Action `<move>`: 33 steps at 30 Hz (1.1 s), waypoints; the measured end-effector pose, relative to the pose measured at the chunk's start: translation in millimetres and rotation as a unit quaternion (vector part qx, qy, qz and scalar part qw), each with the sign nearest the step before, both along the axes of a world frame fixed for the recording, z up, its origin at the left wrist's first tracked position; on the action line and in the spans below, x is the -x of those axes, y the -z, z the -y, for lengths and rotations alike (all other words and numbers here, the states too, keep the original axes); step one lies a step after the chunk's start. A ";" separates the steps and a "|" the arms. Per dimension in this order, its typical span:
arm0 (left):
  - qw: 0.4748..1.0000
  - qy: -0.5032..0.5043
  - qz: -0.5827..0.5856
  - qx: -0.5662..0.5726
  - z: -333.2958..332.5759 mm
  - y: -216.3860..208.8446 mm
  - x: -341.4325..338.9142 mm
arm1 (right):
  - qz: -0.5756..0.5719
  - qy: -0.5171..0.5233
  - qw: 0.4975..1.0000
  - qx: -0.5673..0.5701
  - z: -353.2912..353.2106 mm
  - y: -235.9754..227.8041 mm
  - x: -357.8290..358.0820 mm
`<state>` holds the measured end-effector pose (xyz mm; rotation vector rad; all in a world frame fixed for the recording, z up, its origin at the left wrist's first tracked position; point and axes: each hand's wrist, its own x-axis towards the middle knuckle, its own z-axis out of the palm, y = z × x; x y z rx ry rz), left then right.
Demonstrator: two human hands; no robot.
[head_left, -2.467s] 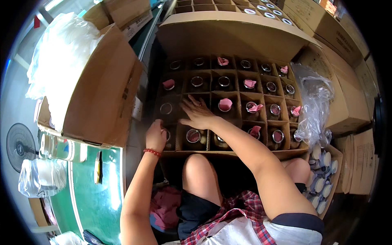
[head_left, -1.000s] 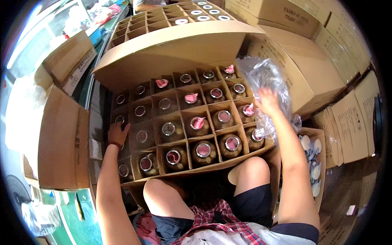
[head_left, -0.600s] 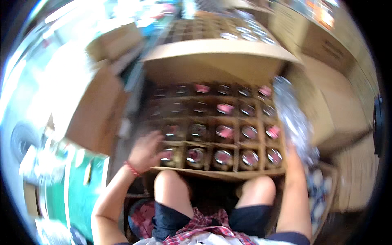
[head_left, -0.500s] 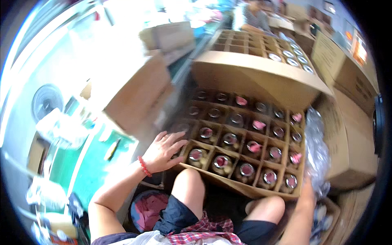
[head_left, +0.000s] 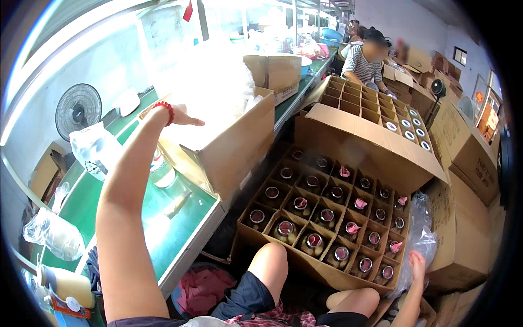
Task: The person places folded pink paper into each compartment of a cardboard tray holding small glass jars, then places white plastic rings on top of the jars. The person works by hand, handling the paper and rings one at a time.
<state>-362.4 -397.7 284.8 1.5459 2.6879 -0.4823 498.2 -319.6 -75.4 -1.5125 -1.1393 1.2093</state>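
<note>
My left hand (head_left: 184, 116), with a red beaded bracelet (head_left: 166, 111) at its wrist, reaches over the rim of a cardboard box (head_left: 239, 155) on the green bench. Its visible fingers are stretched out; glare washes out part of the hand and the white contents. To the right, my right hand (head_left: 417, 265) is held open beside a clear plastic bag (head_left: 422, 220), near the corner of a divided carton (head_left: 321, 265). Glass jars (head_left: 285, 229) stand in that carton's compartments, several with pink pieces (head_left: 352, 228) at their mouths. My knees are against its near side.
Behind stands another divided carton (head_left: 376, 132) holding some lidded jars. A person (head_left: 364, 65) in a striped top works beyond it. Stacked cartons (head_left: 463, 218) line the right side. On the left are a fan (head_left: 78, 111) and the green bench (head_left: 190, 220); a tub with pink cloth (head_left: 204, 286) sits below.
My left hand has left the jar carton's left edge and swung up and left to the box on the bench. My right hand stays near the plastic bag. The view has turned left.
</note>
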 end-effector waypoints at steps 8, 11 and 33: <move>0.995 -0.056 0.056 0.056 -29.5 36.7 0.0 | 0.009 0.022 0.998 -0.065 97.9 -68.7 98.9; 0.999 -0.027 0.036 -0.022 -19.8 49.1 44.9 | 0.004 0.021 0.999 -0.049 114.6 -68.0 126.6; 0.995 -0.079 0.060 -0.018 -39.4 58.6 111.5 | -0.009 0.008 0.999 -0.037 141.6 -75.0 197.5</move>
